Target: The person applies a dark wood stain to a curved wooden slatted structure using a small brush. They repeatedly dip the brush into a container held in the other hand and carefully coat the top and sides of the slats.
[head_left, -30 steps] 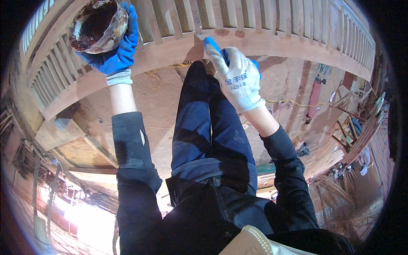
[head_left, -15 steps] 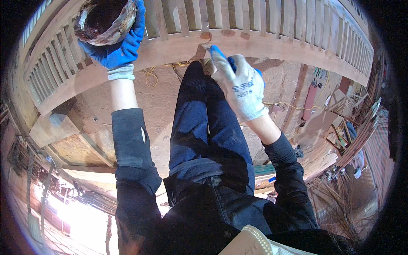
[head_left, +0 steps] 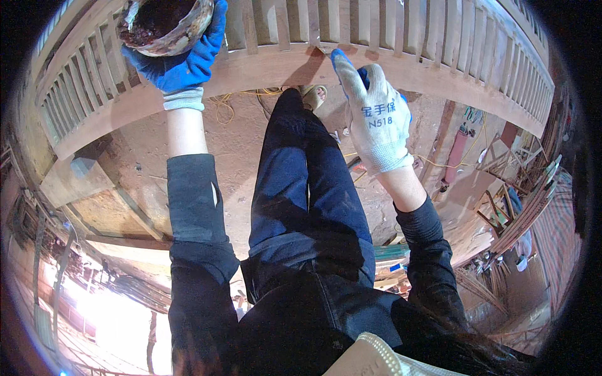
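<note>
My left hand point(head_left: 188, 72), in a blue-coated glove, is closed around the underside of a round bowl point(head_left: 179, 45). Brown residue crusts its wall, and dark brown stuff lies inside. My right hand point(head_left: 376, 119), in a white knit glove with blue coating, is closed with its index finger stretched forward. From its fingertips pokes a small flat tool point(head_left: 324, 51), mostly hidden, its exact kind unclear. The tool's tip is at the upper edge of a long wooden rail point(head_left: 251, 67), where upright slats point(head_left: 343, 25) meet it. Darker brown patches mark some of these joints.
Yellow cord point(head_left: 224, 109) lies on the dusty floor beyond my legs. At right are a red cylinder point(head_left: 456, 153) and stacked wood strips point(head_left: 527, 207). A flat board point(head_left: 75, 182) rests on the left, with wooden framing beside it.
My right hand and its tool have shifted right and slightly up along the rail. The left hand has carried the bowl a little to the right.
</note>
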`<state>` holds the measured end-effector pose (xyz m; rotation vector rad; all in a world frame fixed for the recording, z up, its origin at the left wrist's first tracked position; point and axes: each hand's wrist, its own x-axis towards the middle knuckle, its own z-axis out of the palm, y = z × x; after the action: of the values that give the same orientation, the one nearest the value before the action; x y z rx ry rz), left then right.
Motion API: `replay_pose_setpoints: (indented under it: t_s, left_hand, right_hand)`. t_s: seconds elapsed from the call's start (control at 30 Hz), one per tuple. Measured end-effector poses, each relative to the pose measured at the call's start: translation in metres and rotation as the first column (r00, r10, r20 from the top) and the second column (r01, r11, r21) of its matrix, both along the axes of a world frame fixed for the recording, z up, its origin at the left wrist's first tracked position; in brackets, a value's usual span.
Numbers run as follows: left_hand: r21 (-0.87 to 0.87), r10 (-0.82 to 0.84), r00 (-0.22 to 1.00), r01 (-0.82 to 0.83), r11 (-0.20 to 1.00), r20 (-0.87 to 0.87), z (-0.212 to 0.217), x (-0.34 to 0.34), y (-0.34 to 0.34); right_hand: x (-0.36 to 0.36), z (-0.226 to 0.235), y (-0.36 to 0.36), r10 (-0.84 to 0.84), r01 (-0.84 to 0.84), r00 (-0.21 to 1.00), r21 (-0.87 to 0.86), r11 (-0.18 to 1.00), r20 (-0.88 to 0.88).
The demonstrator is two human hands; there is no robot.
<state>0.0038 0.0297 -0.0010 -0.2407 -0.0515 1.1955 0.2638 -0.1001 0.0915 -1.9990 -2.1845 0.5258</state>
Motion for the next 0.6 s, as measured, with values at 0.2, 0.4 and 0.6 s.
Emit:
replay_pose_setpoints:
  t_s: [0.2,0.4,0.6]
  left_hand:
    - [0.089,-0.049,0.997,0.043,0.995,0.066,-0.002,-0.002,-0.001]
    - [0.071,-0.038,0.996,0.032,0.997,0.085,-0.001,-0.002,-0.002]
    - [0.064,-0.026,0.996,0.02,0.998,0.08,-0.001,-0.006,-0.005]
  right_hand:
    - [-0.009,-0.002,-0.011,0.072,-0.074,0.994,-0.02,0.997,-0.08]
    - [-0.034,-0.022,-0.006,0.15,-0.152,0.988,0.06,0.987,0.029]
    - [-0.035,-0.013,-0.004,0.106,-0.104,0.994,0.074,0.992,-0.02]
